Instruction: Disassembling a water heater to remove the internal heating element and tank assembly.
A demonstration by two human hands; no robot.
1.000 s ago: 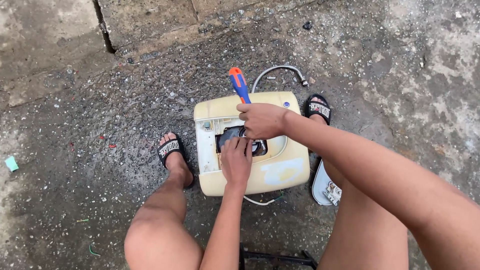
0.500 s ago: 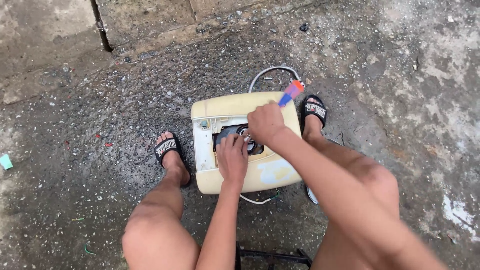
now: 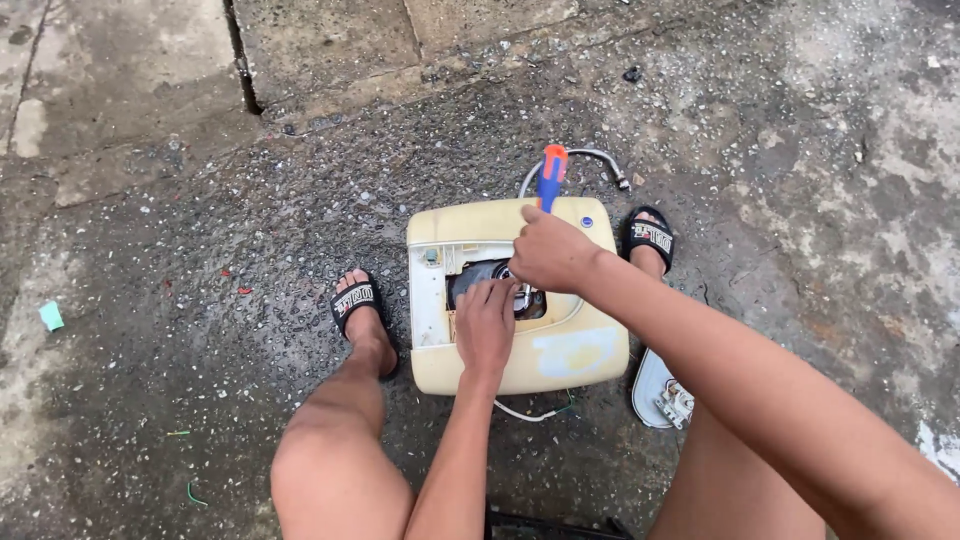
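A person sits low with a yellowed cream box [image 3: 520, 340], some kind of old machine case, on the wet rough ground [image 3: 200, 200] between their two feet. The box lies flat in the middle of the scene, and its top has an open hole [image 3: 480, 275] that shows dark parts inside. The right hand [image 3: 552, 250] is closed tight around a screwdriver with a blue and orange handle [image 3: 551, 176]. The handle sticks up past the fist on the far side, and the metal tip is hidden under the hand, down at the hole. The left hand [image 3: 484, 325] rests on the box just near the hole, fingers bent and reaching into the opening; it is mostly closed, and I cannot tell if it has hold of anything. The two hands are touching or almost touching. A black sandal [image 3: 355, 300] is on the left foot, just left of the box, and another black sandal [image 3: 648, 238] is on the right foot at the far right corner. A grey hose [image 3: 590, 158] curls behind the box. A white plate with small parts [image 3: 662, 392] lies on the ground to the right, near the box.
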